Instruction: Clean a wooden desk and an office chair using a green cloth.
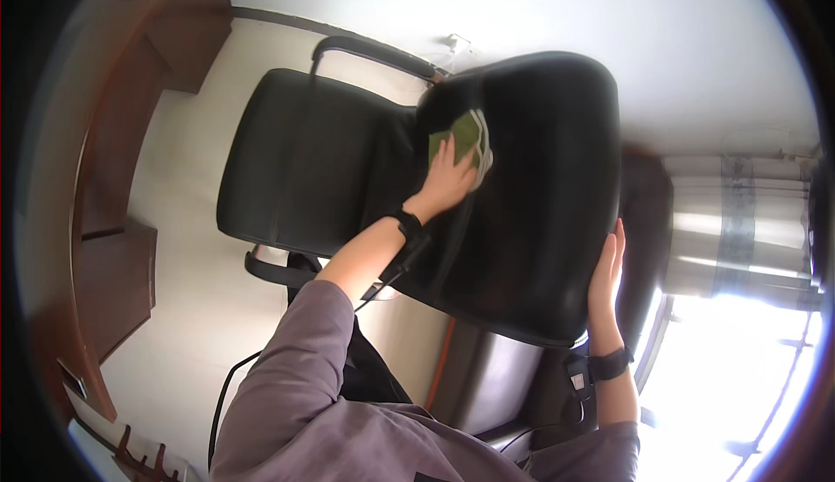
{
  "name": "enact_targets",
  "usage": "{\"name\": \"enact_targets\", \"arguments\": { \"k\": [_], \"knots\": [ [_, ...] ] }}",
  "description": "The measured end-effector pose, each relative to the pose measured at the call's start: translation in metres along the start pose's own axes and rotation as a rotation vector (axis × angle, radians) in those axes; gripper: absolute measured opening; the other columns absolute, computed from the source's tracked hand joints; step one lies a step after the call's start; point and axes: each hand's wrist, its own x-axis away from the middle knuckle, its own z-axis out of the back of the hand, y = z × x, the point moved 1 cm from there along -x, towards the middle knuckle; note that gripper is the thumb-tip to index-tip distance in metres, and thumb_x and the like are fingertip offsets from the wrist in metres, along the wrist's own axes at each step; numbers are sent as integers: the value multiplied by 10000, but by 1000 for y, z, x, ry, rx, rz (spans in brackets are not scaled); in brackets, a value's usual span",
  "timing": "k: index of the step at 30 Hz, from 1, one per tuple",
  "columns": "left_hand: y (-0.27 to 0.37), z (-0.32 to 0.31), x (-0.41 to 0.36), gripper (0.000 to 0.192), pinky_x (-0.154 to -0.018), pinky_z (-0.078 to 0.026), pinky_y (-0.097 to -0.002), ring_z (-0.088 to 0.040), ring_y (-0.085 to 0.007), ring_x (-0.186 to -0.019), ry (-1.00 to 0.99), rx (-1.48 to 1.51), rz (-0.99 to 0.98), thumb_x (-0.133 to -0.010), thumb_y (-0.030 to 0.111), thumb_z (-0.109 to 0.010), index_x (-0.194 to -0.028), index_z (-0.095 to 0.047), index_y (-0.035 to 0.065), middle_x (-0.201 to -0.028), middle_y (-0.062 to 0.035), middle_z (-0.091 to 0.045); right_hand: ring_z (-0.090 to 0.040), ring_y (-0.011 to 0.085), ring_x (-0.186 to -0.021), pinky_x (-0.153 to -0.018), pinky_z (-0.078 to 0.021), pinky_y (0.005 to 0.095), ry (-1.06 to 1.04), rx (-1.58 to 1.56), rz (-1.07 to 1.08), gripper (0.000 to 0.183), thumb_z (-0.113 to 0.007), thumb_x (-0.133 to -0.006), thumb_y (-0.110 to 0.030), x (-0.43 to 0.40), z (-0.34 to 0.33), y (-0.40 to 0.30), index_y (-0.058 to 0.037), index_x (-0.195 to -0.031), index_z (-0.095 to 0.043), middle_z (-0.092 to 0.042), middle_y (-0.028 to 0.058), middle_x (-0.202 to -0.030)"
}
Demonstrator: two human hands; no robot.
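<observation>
A black leather-look office chair stands before me, its seat (293, 162) at the left and its tall backrest (541, 188) at the right. My left hand (450, 172) presses a folded green cloth with a white edge (466, 131) flat against the lower backrest, fingers spread over it. My right hand (607, 266) holds the backrest's outer side edge; some of its fingers are hidden behind it. Dark bands with cables circle both wrists.
One black armrest (378, 54) is beside the wall; the other armrest (280, 272) is nearer me. A brown wooden desk (98, 156) runs along the left. Dark leather-look furniture (496, 371) stands beyond the backrest, by a curtained window (737, 234). A plugged wall socket (458, 43) has a cable.
</observation>
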Motion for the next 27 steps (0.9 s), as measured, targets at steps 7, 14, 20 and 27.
{"name": "enact_targets", "arguments": {
  "k": [7, 14, 20, 27],
  "knots": [
    [21, -3, 114, 291, -943, -251, -584, -237, -560, -1150, -104, 154, 310, -820, 142, -446, -1056, -452, -29, -1243, -311, -302, -397, 321, -1179, -968, -306, 353, 43, 25, 6, 525, -299, -901, -420, 10, 4, 13, -126, -1335, -286, -396, 163, -1296],
    [-1, -7, 119, 330, -894, -264, -637, -238, -597, -1120, -500, 24, 287, -828, 210, -428, -1115, -461, 52, -1339, -253, -231, -405, 320, -1174, -961, -312, 353, 58, 66, -53, 507, -302, -904, -407, 16, 8, 12, -131, -1329, -297, -399, 171, -1291],
    [-52, -41, 80, 359, -771, -397, -604, -311, -600, -1043, -454, 45, 427, -818, 138, -433, -1147, -387, 2, -1350, -309, -116, -408, 273, -1167, -972, -298, 343, 45, 23, -95, 528, -301, -906, -423, 22, 10, 1, -102, -1324, -302, -408, 160, -1282],
    [-49, -15, 63, 324, -886, -379, -497, -359, -518, -1052, -284, 474, 796, -828, 132, -418, -1129, -408, 10, -1361, -269, -163, -324, 252, -1227, -1014, -221, 343, 46, 17, -92, 557, -305, -903, -419, 23, 15, 4, -45, -1316, -300, -356, 140, -1320]
  ]
}}
